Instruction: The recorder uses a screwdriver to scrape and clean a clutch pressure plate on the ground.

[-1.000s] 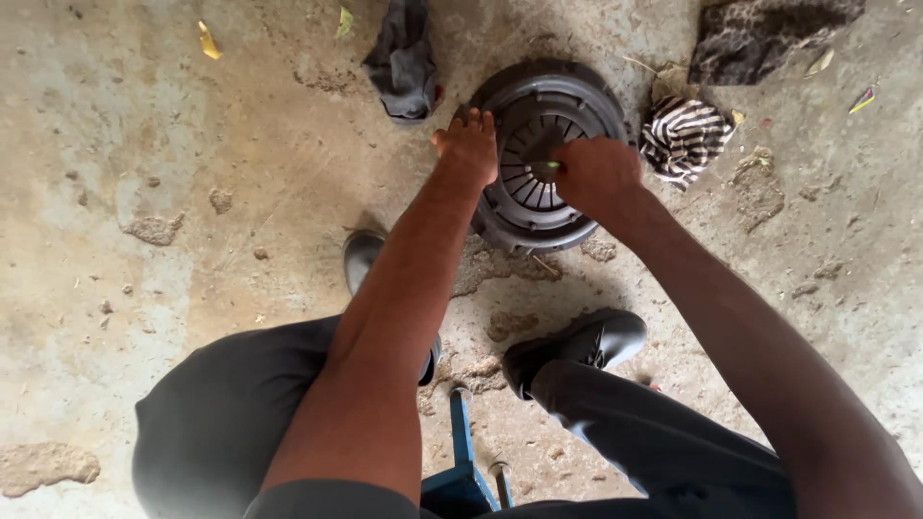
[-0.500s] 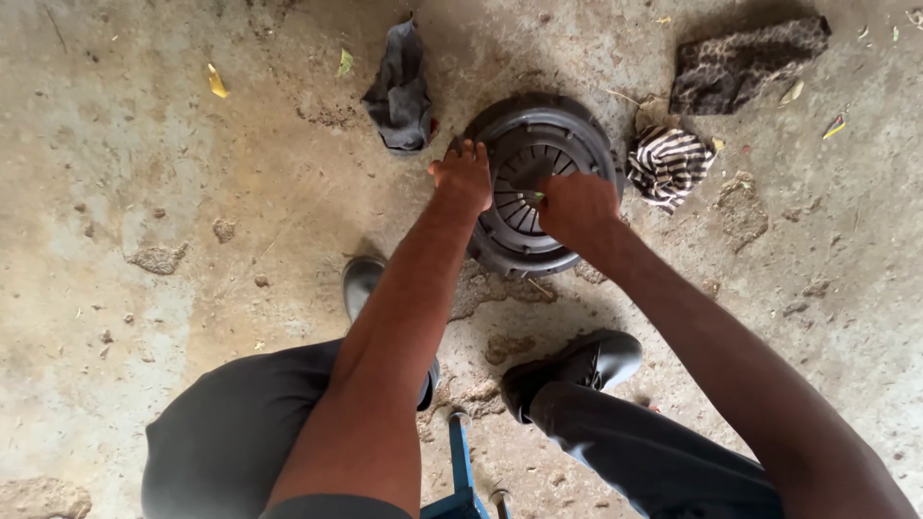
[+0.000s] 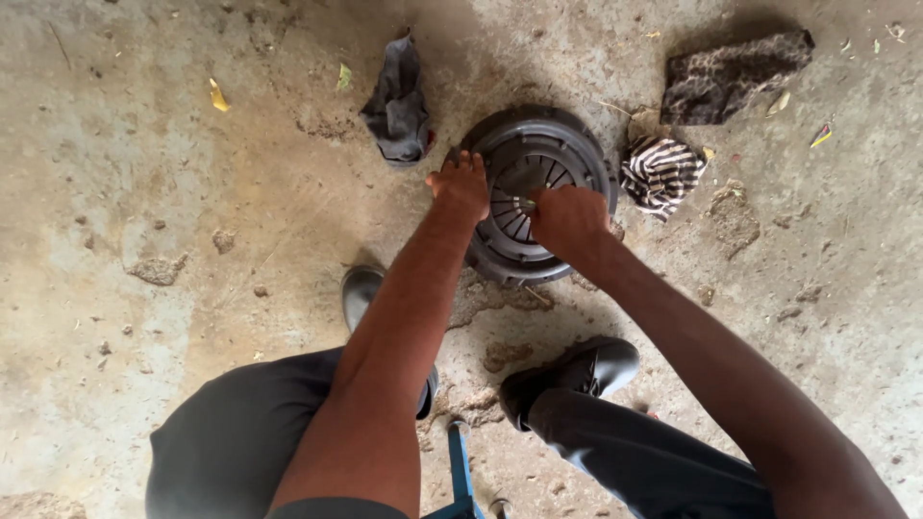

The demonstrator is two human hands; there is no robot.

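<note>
A round, dark metal clutch pressure plate [image 3: 553,144] with radial spring fingers lies flat on the concrete floor in front of me. My left hand [image 3: 461,185] rests palm down on its left rim, fingers spread. My right hand [image 3: 567,219] is closed in a fist over the plate's centre; a small metal piece shows at the knuckles, and what it grips is hidden.
A dark grey rag [image 3: 399,101] lies left of the plate, a striped cloth [image 3: 660,171] right of it, and a spotted cloth [image 3: 731,75] farther back right. My two dark shoes [image 3: 577,370] stand on the cracked floor. A blue stool edge [image 3: 460,471] shows between my legs.
The view has shifted, so the plate sits lower in the picture. Both hands stay on the plate; the right fist has moved slightly toward the centre.
</note>
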